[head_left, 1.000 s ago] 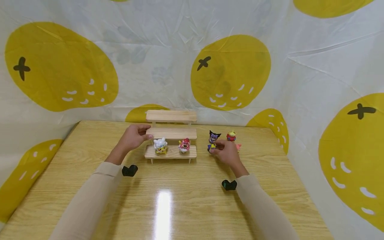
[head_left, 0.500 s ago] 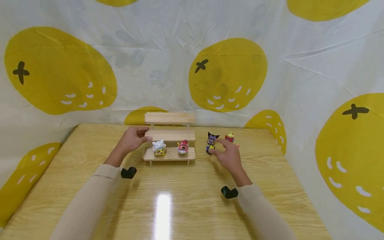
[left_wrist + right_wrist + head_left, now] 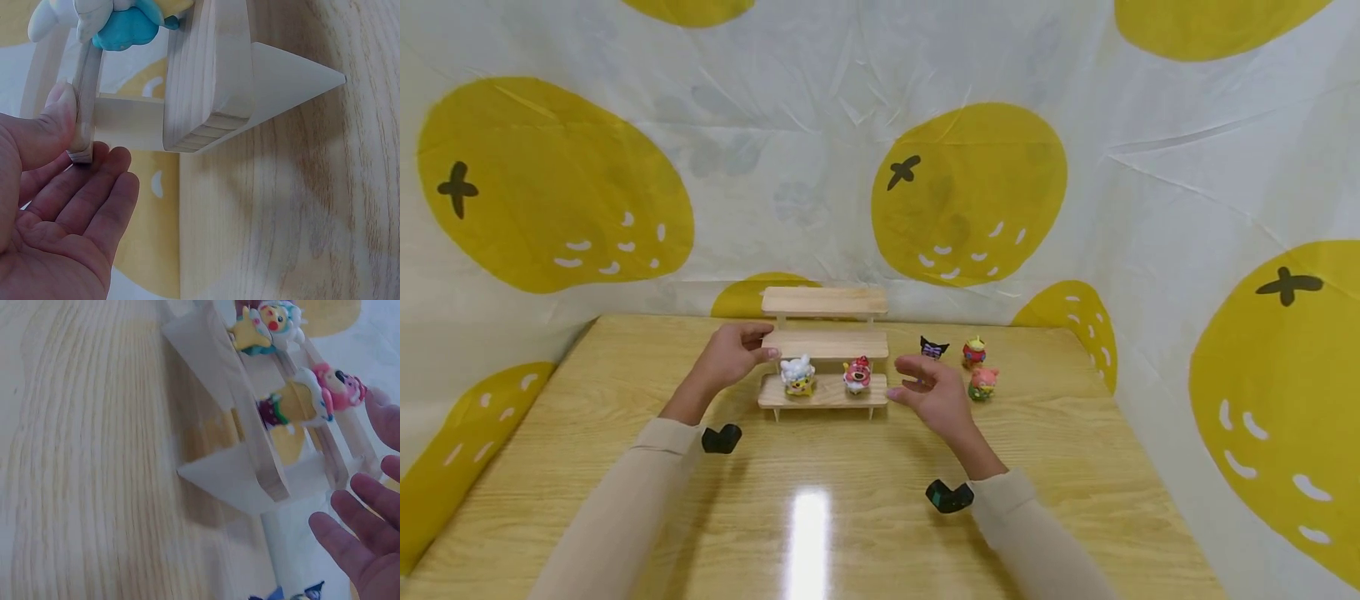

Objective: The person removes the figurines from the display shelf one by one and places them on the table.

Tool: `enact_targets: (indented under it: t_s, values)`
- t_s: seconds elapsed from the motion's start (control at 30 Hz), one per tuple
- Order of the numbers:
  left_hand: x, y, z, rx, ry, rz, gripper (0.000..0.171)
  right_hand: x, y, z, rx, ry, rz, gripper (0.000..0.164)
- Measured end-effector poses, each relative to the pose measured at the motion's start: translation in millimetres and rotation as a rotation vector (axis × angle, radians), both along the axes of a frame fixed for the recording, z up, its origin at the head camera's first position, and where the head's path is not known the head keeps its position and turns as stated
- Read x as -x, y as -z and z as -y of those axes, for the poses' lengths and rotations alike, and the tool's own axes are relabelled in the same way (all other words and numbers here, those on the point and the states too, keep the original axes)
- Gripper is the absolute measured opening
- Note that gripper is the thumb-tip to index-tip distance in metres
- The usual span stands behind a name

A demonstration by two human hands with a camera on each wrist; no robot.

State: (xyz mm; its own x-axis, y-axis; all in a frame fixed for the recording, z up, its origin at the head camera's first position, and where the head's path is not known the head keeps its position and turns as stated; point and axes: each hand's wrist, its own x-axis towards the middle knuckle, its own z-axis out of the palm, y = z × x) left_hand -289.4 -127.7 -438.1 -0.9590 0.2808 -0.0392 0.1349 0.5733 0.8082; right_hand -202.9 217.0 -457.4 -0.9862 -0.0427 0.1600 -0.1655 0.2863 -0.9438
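Note:
A three-tier wooden display stand (image 3: 824, 343) stands on the table. My left hand (image 3: 730, 357) holds the left end of its middle shelf, thumb (image 3: 57, 122) on top and fingers beneath. On the lowest shelf sit a figurine in a white fluffy hood (image 3: 797, 376) and a pink bear figurine (image 3: 857, 375), apart from each other. Beside the stand's right end is my right hand (image 3: 936, 396), fingers spread and holding nothing. In the right wrist view its thumb overlaps the pink bear's head. Behind this hand, a black-eared figurine (image 3: 933, 347) shows in part; the blue-and-yellow figurine is hidden in the head view.
Right of the right hand stand a red-and-yellow figurine (image 3: 974, 351) and a pink figurine with a green base (image 3: 982, 384). The wooden table (image 3: 850, 533) ends at a white cloth wall (image 3: 820, 192) printed with yellow fruit. Dark wrist cameras hang below both sleeves.
My right hand has let go of the blue-and-yellow figurine and moved left to the stand, uncovering the pink figurine. The left hand stays on the middle shelf.

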Motion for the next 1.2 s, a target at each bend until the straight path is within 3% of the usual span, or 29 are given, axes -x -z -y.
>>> enact_targets:
  t_s: [0.23, 0.57, 1.03, 1.2]
  values:
    - [-1.6, 0.8, -0.1, -0.015, -0.001, -0.004, 0.055, 5.7, 2.4, 22.5, 0.096, -0.077, -0.038, 0.048]
    - [-1.4, 5.0, 0.9, -0.019, -0.003, -0.015, 0.055, 13.6, 13.6, 45.8, 0.143, -0.074, -0.013, 0.052]
    - [0.1, 5.1, -2.6, -0.004, 0.005, -0.003, 0.057, 20.9, 24.9, 60.8, 0.144, 0.047, 0.001, 0.036]
    - [-0.2, 2.6, -1.3, 0.010, -0.002, -0.012, 0.056, 21.6, 24.0, 64.2, 0.120, 0.056, -0.011, 0.036]
